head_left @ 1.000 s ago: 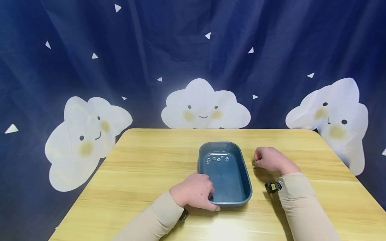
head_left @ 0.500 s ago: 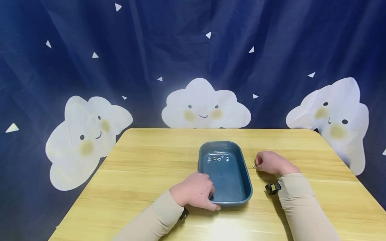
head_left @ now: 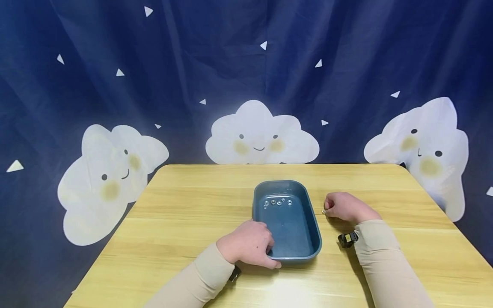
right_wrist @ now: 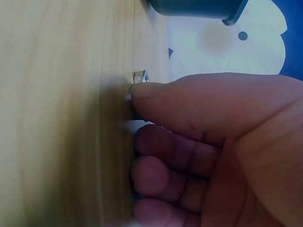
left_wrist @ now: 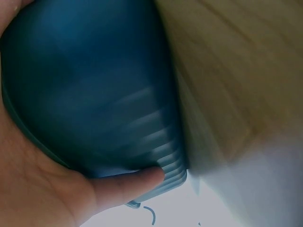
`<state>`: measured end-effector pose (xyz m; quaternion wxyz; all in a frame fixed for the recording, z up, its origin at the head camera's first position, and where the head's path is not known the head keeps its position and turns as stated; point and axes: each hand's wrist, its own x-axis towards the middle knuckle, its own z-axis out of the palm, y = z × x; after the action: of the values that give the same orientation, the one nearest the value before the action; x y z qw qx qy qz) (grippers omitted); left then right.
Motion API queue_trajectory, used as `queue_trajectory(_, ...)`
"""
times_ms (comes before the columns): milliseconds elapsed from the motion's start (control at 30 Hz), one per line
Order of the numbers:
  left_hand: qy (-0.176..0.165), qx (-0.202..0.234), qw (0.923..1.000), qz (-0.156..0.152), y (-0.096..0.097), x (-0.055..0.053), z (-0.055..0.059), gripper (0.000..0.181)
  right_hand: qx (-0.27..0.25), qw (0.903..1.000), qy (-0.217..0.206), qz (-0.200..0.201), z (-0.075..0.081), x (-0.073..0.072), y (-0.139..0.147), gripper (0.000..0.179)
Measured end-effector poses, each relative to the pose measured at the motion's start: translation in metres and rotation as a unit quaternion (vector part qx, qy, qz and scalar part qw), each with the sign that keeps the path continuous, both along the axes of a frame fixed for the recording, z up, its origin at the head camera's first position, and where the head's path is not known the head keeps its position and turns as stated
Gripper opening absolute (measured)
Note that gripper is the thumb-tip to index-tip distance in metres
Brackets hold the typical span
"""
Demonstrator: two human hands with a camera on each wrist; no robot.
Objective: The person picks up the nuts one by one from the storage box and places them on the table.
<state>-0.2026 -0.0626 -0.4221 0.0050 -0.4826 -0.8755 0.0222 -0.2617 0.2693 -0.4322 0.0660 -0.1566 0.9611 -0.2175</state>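
A dark blue-green rectangular tray (head_left: 286, 259) stands on the table, with several small metal nuts (head_left: 279, 203) on its floor toward the far end. My left hand (head_left: 248, 244) grips the tray's near left corner, fingers over the rim; in the left wrist view the thumb (left_wrist: 130, 187) lies along the ribbed outer wall (left_wrist: 161, 137). To the right of the tray, my right hand (head_left: 348, 207) pinches one small metal nut (right_wrist: 140, 76) at the tabletop. The nut shows past the thumb tip (right_wrist: 147, 92), and the index finger is hidden behind the thumb. The other fingers are curled.
The wooden table (head_left: 185, 205) reaches back to a dark blue curtain (head_left: 231, 55) printed with white clouds. A small black camera (head_left: 348, 239) is strapped at the right wrist. The tray's right wall stands just left of the right hand.
My right hand has lowered slightly, and its fingertips have settled onto the nut on the table. The left hand and the tray have stayed in place.
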Motion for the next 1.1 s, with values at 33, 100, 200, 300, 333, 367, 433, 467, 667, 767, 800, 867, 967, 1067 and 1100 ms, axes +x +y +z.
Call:
queue_trajectory(33,0.000,0.000,1.0000,0.000,0.000,0.000,0.000,0.045,0.001,1.0000,0.000,-0.001,0.000,0.000,0.000,0.014)
queue_trajectory(100,-0.001,0.000,1.0000,0.001,0.000,0.000,0.001,0.045,-0.001,1.0000,0.001,-0.003,0.001,0.000,0.000,0.014)
queue_trajectory(200,-0.001,-0.001,1.0000,0.002,0.000,-0.001,0.001,0.045,-0.003,1.0000,0.004,-0.008,0.002,0.000,0.000,0.014)
queue_trajectory(300,-0.002,-0.002,1.0000,0.002,0.000,-0.002,0.001,0.045,-0.006,0.9999,0.005,-0.010,0.004,0.000,0.000,0.013)
queue_trajectory(333,-0.003,-0.002,1.0000,0.002,0.000,-0.002,0.001,0.045,-0.006,0.9999,0.005,-0.010,0.005,0.000,0.000,0.012)
queue_trajectory(367,-0.003,-0.001,1.0000,0.002,0.000,-0.002,0.001,0.045,-0.005,0.9999,0.005,-0.011,0.006,0.000,0.000,0.012)
queue_trajectory(433,-0.003,-0.001,1.0000,0.002,0.000,-0.002,0.001,0.045,-0.002,0.9999,0.007,-0.010,0.010,0.001,0.000,0.011)
queue_trajectory(467,-0.003,0.000,1.0000,0.002,0.000,-0.002,0.001,0.045,-0.001,0.9999,0.010,-0.008,0.012,0.001,0.000,0.011)
queue_trajectory(667,-0.006,0.001,1.0000,0.003,0.001,-0.002,0.002,0.045,0.005,0.9989,0.047,0.006,0.028,0.004,-0.005,0.012)
queue_trajectory(767,-0.008,0.000,1.0000,0.003,0.001,-0.002,0.002,0.045,0.001,0.9980,0.062,0.008,0.036,0.007,-0.010,0.013)
queue_trajectory(800,-0.009,-0.001,1.0000,0.004,0.001,-0.002,0.001,0.045,-0.003,0.9978,0.065,0.010,0.039,0.009,-0.012,0.012)
queue_trajectory(867,-0.010,-0.001,0.9999,0.005,0.000,-0.002,0.001,0.045,-0.008,0.9974,0.070,0.013,0.044,0.012,-0.017,0.011)
queue_trajectory(967,-0.013,-0.002,0.9999,0.006,-0.001,-0.001,0.000,0.045,-0.011,0.9974,0.070,0.013,0.051,0.015,-0.025,0.009)
queue_trajectory(1067,-0.011,-0.002,0.9999,0.006,-0.001,0.000,0.000,0.045,-0.008,0.9966,0.079,0.019,0.056,0.017,-0.034,0.009)
queue_trajectory(1100,-0.008,-0.002,1.0000,0.005,-0.001,0.000,0.000,0.045,-0.008,0.9961,0.085,0.023,0.058,0.018,-0.037,0.008)
